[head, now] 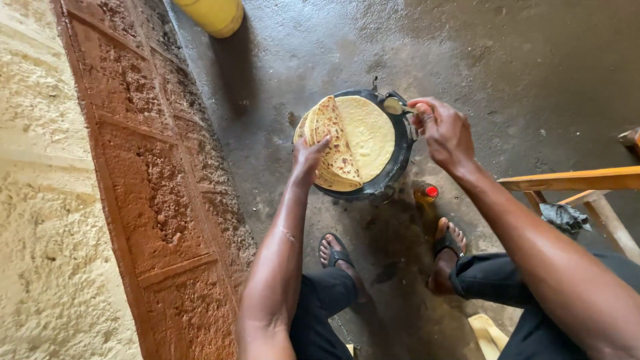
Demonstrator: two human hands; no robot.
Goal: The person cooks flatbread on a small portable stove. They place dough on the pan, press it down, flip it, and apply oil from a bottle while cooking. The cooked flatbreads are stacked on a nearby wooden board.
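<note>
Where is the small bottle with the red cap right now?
The bottle stands on the floor just right of the black pan, ahead of the person's right foot.

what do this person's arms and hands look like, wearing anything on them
Both arms are bare, with no sleeves in view. The left hand and right hand wear no gloves, and no rings, watch or bracelets show. The forearms look glossy in the light.

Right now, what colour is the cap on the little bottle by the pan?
Red. The bottle cap shows in the head view, just below the black pan, near the person's foot.
</note>
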